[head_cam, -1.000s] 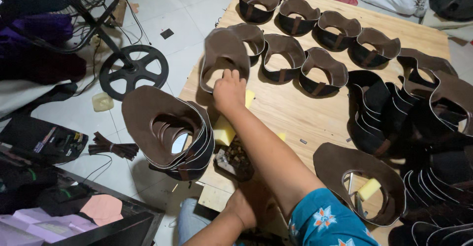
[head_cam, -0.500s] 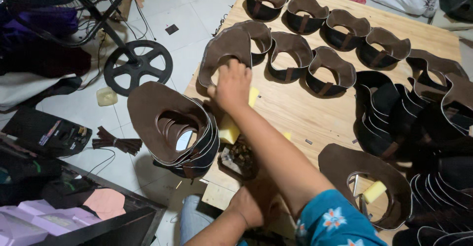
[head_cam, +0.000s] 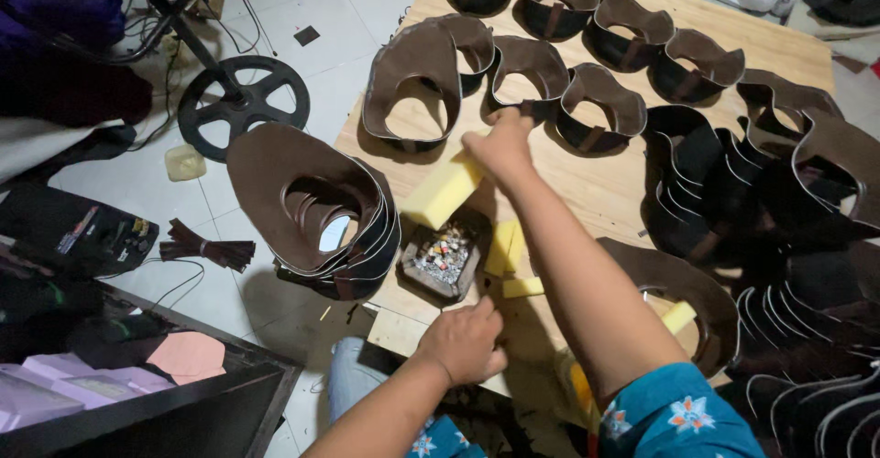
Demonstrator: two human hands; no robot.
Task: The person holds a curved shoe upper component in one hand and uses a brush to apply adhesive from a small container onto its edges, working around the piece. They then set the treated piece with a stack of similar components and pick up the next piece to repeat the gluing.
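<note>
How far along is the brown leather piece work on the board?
Done, by the look: rows of formed brown pieces stand on the wooden board. In hand: the right hand holds a yellow sponge block; the left hand rests on the board's near edge. Left: a nested stack at the board's left edge.

sleeves: short, teal | print: white-orange flowers | forearms: bare
</note>
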